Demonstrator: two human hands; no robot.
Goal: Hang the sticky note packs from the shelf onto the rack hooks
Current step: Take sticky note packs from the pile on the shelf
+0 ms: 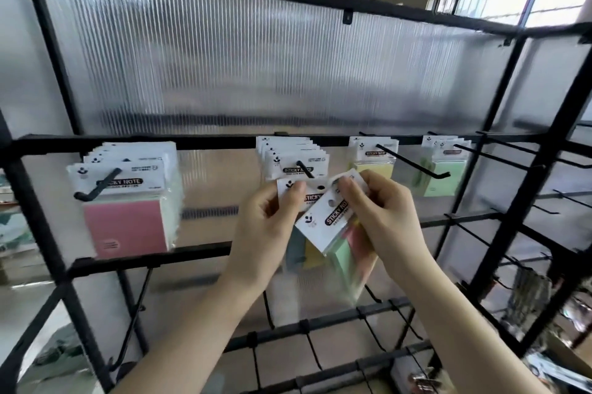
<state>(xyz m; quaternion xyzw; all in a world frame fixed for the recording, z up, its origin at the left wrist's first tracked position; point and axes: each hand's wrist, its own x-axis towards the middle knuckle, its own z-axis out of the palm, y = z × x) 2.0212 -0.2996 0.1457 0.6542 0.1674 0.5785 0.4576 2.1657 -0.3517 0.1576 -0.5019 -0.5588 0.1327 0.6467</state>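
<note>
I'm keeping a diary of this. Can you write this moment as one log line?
left hand: pinches white-carded sticky note pack | right hand: pinches tilted white-carded pack | both below packed black wire hook | neither hung

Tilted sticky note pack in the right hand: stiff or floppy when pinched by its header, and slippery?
The tilted pack, pinched by the right hand at its white header card, probably hangs bottom-heavy: the coloured pads sit low. The header looks thin, so likely bendable. The clear wrap looks glossy, possibly slippery.
</note>
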